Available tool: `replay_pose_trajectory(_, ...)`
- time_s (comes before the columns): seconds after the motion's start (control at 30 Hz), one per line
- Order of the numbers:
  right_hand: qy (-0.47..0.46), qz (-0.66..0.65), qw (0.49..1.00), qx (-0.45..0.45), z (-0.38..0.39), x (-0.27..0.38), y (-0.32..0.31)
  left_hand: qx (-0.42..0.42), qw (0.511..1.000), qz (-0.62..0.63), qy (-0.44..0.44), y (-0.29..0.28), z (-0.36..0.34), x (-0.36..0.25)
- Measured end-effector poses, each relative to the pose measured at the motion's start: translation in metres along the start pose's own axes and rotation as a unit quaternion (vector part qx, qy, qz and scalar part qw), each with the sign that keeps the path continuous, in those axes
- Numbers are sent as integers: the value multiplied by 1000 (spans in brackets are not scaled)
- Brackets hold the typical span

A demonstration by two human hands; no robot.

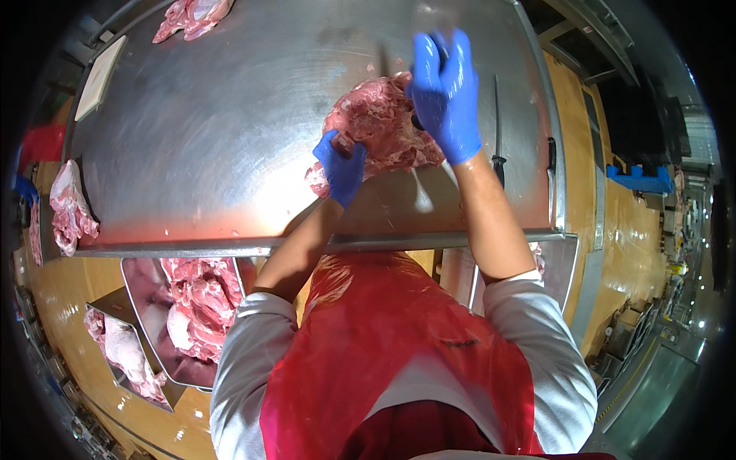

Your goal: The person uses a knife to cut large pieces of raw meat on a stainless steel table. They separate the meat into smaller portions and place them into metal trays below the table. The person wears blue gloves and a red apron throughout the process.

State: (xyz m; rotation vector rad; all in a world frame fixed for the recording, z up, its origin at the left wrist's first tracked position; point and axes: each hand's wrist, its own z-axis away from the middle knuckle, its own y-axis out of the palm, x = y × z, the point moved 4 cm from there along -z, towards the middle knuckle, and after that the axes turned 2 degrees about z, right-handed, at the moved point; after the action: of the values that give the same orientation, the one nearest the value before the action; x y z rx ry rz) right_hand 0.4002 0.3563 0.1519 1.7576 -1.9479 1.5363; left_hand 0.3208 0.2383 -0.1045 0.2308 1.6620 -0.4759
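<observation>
Meat [387,123] lies on the counter [207,123], just right of the left fingers [326,149] pinching it; right fingers [461,57] seem wrapped round a knife [441,45] (mostly hidden). Cutting seems in hand; the next stroke likely needs a steady pinch.

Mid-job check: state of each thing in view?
Central meat piece: raw, lying on the metal table.
Left gloved hand: gripping the meat's left side.
Right gloved hand: closed around a dark handle.
Metal table: reddish along its near edge.
Slender rod: lying unheld.
White board: lying at the table's left edge.
Larger left tub: uncovered, holding raw meat.
</observation>
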Motion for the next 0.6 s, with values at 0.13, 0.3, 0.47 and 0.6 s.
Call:
replay_pose_trajectory(0.13,132,25,988,75,78,-78,37,-20,999,12,34,6,-8,-5)
replay_pose_trajectory(0.3,294,-172,923,181,77,-141,115,-20,999,39,13,-3,-10,0)
replay_pose_trajectory(0.47,110,136,926,334,78,-194,134,5,999,45,6,12,-6,-11)
replay_pose_trajectory(0.6,323,-101,905,259,122,-118,78,-46,999,0,14,0,-12,8)
